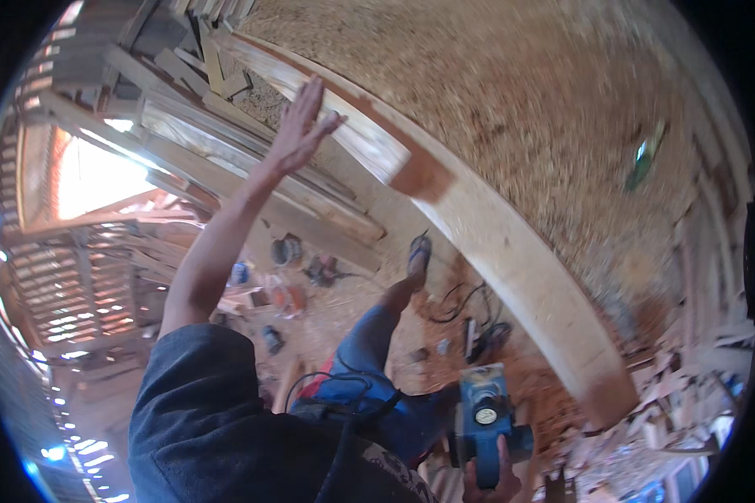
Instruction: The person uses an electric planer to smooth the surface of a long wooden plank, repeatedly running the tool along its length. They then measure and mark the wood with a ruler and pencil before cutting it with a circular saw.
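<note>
My left hand [298,134] reaches far forward, its fingers stretched out flat and its thumb apart. It is over or on a pale wooden beam [365,142]; contact cannot be made out. This beam lies along a long wide plank [520,268], which looks curved and runs from the far left to the near right. My right hand [493,482] grips the rear handle of a blue electric hand planer [482,398], low at the near right. The planer is apart from the plank, on its left side. A dark cord [340,453] runs across my body.
Wood shavings [545,92] cover the ground beyond the plank, with a green bottle [642,163] among them. Long timbers [260,189] lie on the left. A dark power tool [486,339] and coiled cable [449,306] sit near my sandalled foot [419,249]. Wood offcuts [688,394] pile up at the right.
</note>
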The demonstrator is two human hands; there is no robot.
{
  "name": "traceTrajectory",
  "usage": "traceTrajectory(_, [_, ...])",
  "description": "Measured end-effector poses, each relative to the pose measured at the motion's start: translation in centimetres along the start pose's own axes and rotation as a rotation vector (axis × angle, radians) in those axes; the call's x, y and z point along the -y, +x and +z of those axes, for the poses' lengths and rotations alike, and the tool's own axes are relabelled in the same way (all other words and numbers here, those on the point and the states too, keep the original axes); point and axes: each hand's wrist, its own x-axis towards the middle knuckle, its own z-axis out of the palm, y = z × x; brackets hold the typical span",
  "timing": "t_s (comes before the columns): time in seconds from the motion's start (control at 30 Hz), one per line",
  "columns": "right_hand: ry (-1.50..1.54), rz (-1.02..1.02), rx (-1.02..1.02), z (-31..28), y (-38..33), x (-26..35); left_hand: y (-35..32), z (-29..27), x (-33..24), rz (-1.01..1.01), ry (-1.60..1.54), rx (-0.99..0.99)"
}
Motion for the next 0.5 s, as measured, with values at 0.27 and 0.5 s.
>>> traceTrajectory(0.27, [0.056,-0.386,0.047,1.9,18.1,27.5,-8.0,6.6,4.9,-0.552,-0.540,-0.204])
traceTrajectory(0.5, [-0.104,-0.526,0.128,12.1,35.1,42.7,-15.9,6.5,-8.1,-0.213,-0.852,0.390])
